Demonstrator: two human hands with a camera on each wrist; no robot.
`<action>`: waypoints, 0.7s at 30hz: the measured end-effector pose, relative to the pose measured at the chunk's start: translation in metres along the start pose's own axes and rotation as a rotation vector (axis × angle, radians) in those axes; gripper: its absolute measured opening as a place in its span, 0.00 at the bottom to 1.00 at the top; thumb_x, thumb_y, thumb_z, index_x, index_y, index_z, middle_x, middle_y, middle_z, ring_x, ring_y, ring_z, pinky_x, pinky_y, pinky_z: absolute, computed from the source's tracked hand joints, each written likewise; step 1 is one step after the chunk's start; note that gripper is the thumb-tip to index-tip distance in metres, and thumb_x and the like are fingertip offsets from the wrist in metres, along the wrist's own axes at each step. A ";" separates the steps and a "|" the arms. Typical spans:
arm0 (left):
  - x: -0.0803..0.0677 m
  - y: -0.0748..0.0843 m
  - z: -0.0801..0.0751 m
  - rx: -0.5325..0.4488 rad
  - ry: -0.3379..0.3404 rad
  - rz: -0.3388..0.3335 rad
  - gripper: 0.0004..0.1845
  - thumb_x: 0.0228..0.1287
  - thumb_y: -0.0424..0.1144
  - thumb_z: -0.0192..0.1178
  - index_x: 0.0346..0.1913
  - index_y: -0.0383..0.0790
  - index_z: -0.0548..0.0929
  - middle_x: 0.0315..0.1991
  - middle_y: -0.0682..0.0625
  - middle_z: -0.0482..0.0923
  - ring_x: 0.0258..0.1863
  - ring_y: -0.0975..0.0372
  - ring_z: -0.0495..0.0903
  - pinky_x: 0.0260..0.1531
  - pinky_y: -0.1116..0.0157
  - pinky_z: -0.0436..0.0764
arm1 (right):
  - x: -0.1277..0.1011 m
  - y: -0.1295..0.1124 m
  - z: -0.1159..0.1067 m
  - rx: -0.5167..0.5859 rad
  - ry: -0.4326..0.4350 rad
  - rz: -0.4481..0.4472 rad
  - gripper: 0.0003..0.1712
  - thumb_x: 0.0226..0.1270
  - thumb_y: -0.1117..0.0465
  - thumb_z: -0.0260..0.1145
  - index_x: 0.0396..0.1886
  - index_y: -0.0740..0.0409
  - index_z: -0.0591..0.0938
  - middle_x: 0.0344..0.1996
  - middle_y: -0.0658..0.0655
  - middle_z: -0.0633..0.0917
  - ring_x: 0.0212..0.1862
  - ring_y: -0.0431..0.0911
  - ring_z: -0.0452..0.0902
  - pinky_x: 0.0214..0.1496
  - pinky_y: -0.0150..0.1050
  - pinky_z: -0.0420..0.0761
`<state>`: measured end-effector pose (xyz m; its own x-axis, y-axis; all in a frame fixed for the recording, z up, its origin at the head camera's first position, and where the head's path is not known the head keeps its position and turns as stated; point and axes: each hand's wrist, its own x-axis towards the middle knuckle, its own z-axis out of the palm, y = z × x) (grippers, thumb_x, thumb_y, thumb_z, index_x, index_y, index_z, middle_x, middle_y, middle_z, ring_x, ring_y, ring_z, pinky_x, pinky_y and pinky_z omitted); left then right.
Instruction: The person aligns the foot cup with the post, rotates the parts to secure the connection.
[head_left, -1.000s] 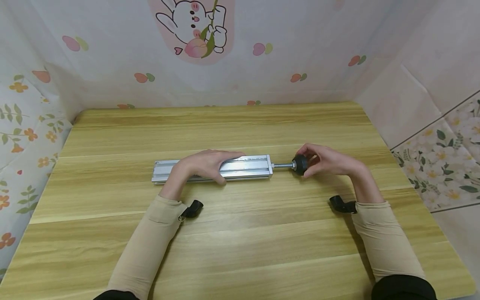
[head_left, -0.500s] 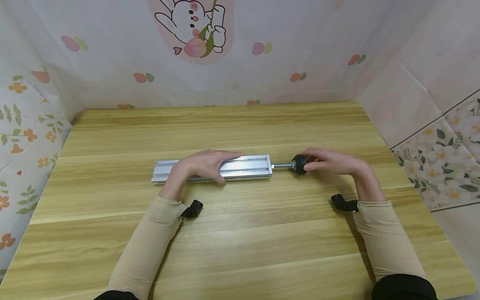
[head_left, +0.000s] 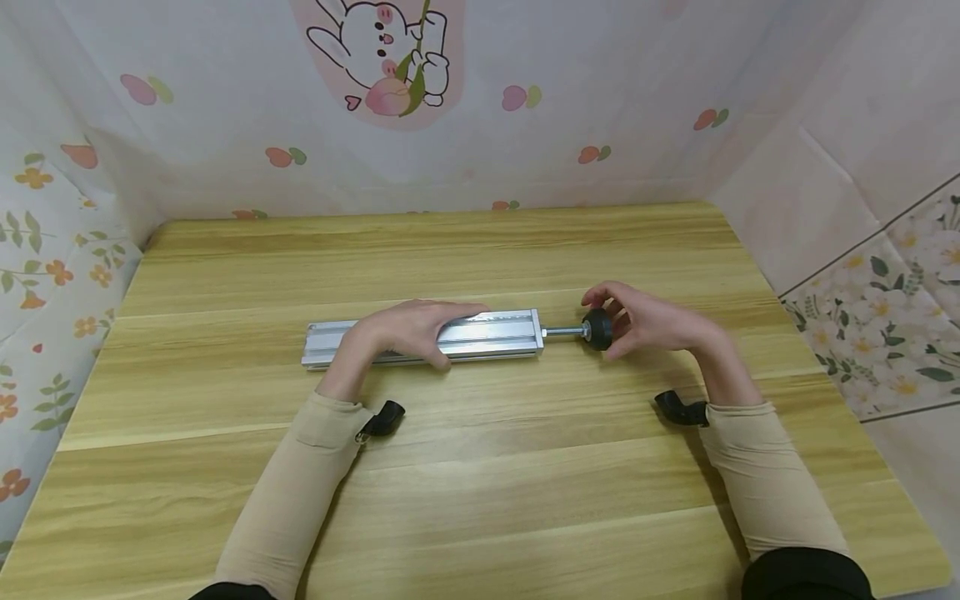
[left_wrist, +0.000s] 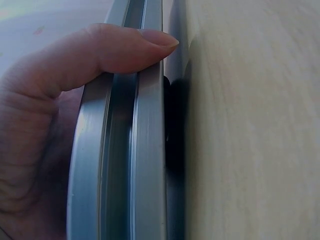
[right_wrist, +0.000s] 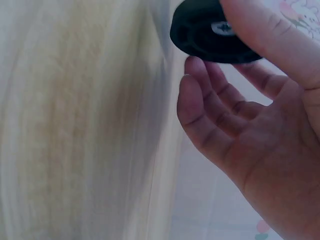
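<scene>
A silver aluminium extrusion point(head_left: 491, 335) lies sideways on the wooden table. My left hand point(head_left: 408, 327) grips it across the top, the thumb point(left_wrist: 135, 47) pressing its near grooved face in the left wrist view. From the right end plate a threaded rod point(head_left: 564, 332) sticks out, tipped by a round black levelling foot point(head_left: 597, 329). My right hand point(head_left: 652, 321) is curled about this foot, thumb at the near rim and fingers at the far rim. The right wrist view shows the foot's ribbed underside point(right_wrist: 200, 37), partly covered by the thumb, with the other fingers curled below.
The wooden table point(head_left: 450, 467) meets a patterned curtain point(head_left: 480, 158) along its back edge. Floral cloth hangs at the left, and a tiled wall point(head_left: 847, 217) stands at the right. Black wrist cameras point(head_left: 681, 408) stick out from both sleeves.
The right hand's fingers were drawn together at the foot's outer side half a second ago; now they spread forward around its rim. The left hand and the extrusion stay put.
</scene>
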<state>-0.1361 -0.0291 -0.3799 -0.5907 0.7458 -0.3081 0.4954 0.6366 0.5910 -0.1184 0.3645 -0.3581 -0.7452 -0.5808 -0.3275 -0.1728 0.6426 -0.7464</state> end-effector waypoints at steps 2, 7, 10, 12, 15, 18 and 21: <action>0.000 0.000 0.000 0.001 0.002 -0.001 0.56 0.45 0.40 0.67 0.82 0.61 0.57 0.75 0.55 0.69 0.54 0.57 0.72 0.58 0.57 0.73 | 0.002 -0.001 0.002 -0.011 0.016 0.010 0.45 0.52 0.66 0.81 0.67 0.62 0.67 0.63 0.63 0.72 0.55 0.53 0.73 0.53 0.37 0.81; -0.001 -0.001 0.000 0.002 0.003 -0.002 0.56 0.45 0.40 0.67 0.82 0.61 0.57 0.75 0.55 0.69 0.54 0.58 0.72 0.57 0.57 0.73 | 0.001 -0.003 0.002 -0.019 0.035 0.015 0.44 0.52 0.66 0.81 0.66 0.63 0.68 0.62 0.63 0.73 0.57 0.53 0.73 0.55 0.39 0.81; -0.001 -0.001 0.000 0.001 0.001 -0.002 0.56 0.45 0.40 0.67 0.82 0.61 0.57 0.75 0.55 0.69 0.54 0.57 0.72 0.58 0.56 0.73 | -0.001 -0.002 0.000 -0.022 0.041 0.013 0.42 0.54 0.64 0.81 0.65 0.64 0.69 0.61 0.63 0.75 0.57 0.51 0.74 0.57 0.41 0.81; -0.001 -0.001 0.000 -0.002 0.001 -0.001 0.56 0.45 0.40 0.67 0.82 0.61 0.57 0.75 0.55 0.69 0.54 0.57 0.72 0.58 0.56 0.73 | -0.002 -0.001 -0.001 -0.020 0.046 0.015 0.41 0.55 0.62 0.80 0.65 0.64 0.70 0.60 0.62 0.77 0.56 0.49 0.75 0.58 0.41 0.81; -0.001 -0.001 0.000 -0.011 0.001 0.005 0.56 0.45 0.39 0.67 0.82 0.61 0.57 0.75 0.55 0.69 0.54 0.57 0.72 0.58 0.56 0.73 | -0.004 0.000 -0.003 -0.006 0.048 0.030 0.37 0.58 0.61 0.78 0.63 0.64 0.71 0.55 0.62 0.80 0.53 0.47 0.77 0.56 0.38 0.80; -0.001 -0.001 0.000 -0.019 -0.001 0.009 0.55 0.45 0.38 0.66 0.82 0.61 0.57 0.75 0.55 0.69 0.55 0.57 0.72 0.58 0.56 0.73 | -0.005 0.003 -0.005 0.006 0.039 0.034 0.32 0.63 0.62 0.75 0.63 0.66 0.72 0.52 0.63 0.84 0.51 0.46 0.78 0.54 0.35 0.79; -0.001 -0.001 0.000 -0.017 -0.002 0.006 0.55 0.45 0.38 0.66 0.82 0.61 0.57 0.74 0.55 0.70 0.54 0.57 0.72 0.57 0.57 0.73 | -0.005 0.005 -0.006 -0.005 0.030 0.036 0.28 0.67 0.62 0.72 0.62 0.66 0.74 0.51 0.63 0.86 0.49 0.45 0.79 0.53 0.33 0.78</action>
<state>-0.1363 -0.0303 -0.3800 -0.5865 0.7498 -0.3063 0.4882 0.6290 0.6050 -0.1195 0.3741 -0.3566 -0.7701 -0.5419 -0.3366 -0.1487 0.6656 -0.7313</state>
